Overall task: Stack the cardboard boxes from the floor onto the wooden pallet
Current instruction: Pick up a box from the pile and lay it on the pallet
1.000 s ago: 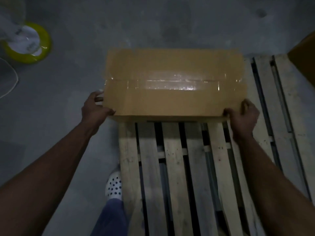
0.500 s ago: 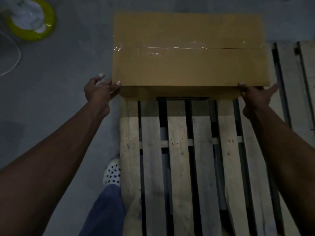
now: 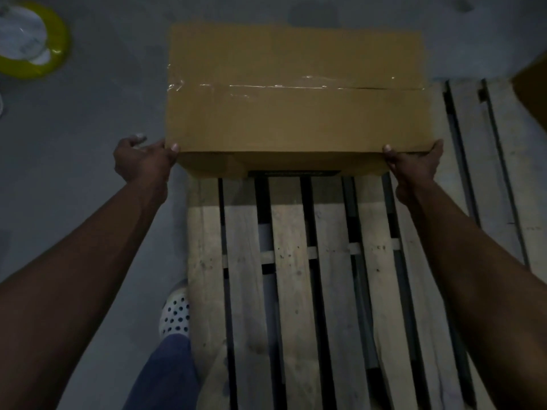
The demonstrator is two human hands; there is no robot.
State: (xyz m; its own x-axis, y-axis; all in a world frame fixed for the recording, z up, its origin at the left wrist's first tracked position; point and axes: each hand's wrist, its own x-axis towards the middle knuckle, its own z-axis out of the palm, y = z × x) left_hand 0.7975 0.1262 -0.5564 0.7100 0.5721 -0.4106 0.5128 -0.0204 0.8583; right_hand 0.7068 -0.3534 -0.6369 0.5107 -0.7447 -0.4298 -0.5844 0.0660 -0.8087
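Observation:
A taped brown cardboard box (image 3: 296,113) lies across the far end of the wooden pallet (image 3: 293,291), and its left part reaches past the pallet's left edge. At the box's near left corner, my left hand (image 3: 142,161) has its thumb on the top edge and its fingers along the left side. The near right corner is clasped the same way by my right hand (image 3: 414,165). A dark label shows low on the box's near face.
Another cardboard box (image 3: 532,93) juts in at the right edge over the pallet's far right slats. A yellow-rimmed round object (image 3: 32,39) sits on the grey floor at top left. My foot in a spotted white shoe (image 3: 174,316) stands by the pallet's left edge.
The box has moved away from me along the slats and its near face now shows. Both hands have shifted from its lower near edge to its near corners.

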